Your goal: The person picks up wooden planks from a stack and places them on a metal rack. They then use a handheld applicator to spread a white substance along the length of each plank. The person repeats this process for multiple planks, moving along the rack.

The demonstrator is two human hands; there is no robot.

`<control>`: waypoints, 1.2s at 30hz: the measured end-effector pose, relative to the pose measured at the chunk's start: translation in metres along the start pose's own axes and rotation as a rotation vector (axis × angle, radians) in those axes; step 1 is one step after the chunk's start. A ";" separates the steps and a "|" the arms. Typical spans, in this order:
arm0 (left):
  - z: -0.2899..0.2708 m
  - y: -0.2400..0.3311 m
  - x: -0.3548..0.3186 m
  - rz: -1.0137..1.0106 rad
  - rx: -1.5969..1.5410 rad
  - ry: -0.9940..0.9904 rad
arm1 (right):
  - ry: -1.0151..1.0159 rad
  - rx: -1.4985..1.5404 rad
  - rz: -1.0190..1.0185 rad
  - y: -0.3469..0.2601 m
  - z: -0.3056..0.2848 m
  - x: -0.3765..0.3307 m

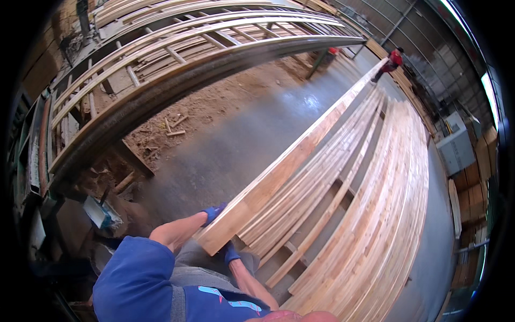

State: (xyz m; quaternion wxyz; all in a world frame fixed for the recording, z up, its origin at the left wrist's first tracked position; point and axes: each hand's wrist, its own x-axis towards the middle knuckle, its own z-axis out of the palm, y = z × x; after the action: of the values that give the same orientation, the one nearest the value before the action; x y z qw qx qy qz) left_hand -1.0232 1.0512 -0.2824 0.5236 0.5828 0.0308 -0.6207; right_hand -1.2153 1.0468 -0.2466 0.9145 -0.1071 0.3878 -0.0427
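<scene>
A long light-coloured wooden beam runs from my body toward the far right, its near end tilted up close to me. My left hand, in a blue glove, grips the beam's left side near that end. On the other side my right hand, also gloved in blue, is closed at its underside; the beam hides part of the fingers of both hands. At the far end a person in red stands by the beam.
Long boards lie stacked in rows to my right, over crosspieces. Along the left runs a long metal-framed conveyor with rollers. Sawdust and wood scraps cover the floor beneath it. A pale cabinet stands at the right.
</scene>
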 end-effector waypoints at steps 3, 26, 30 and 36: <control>-0.074 0.059 -0.028 0.025 0.079 0.067 | -0.046 -0.158 0.193 -0.030 0.069 0.038; -0.317 0.320 -0.152 -0.129 0.680 0.190 | -0.335 -0.994 -0.786 -0.144 0.384 0.326; -0.344 0.379 -0.222 -0.161 0.577 0.392 | -0.511 -0.928 -0.583 -0.094 0.441 0.325; -0.485 0.415 -0.343 -0.039 0.632 0.395 | -0.767 -0.470 -0.105 -0.026 0.579 0.323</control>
State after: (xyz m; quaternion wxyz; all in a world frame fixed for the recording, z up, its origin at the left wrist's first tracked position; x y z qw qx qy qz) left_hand -0.4812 1.3898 0.0602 0.2897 0.8235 -0.0509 -0.4851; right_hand -0.5745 1.0640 -0.0758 0.9395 -0.3397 0.0140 0.0429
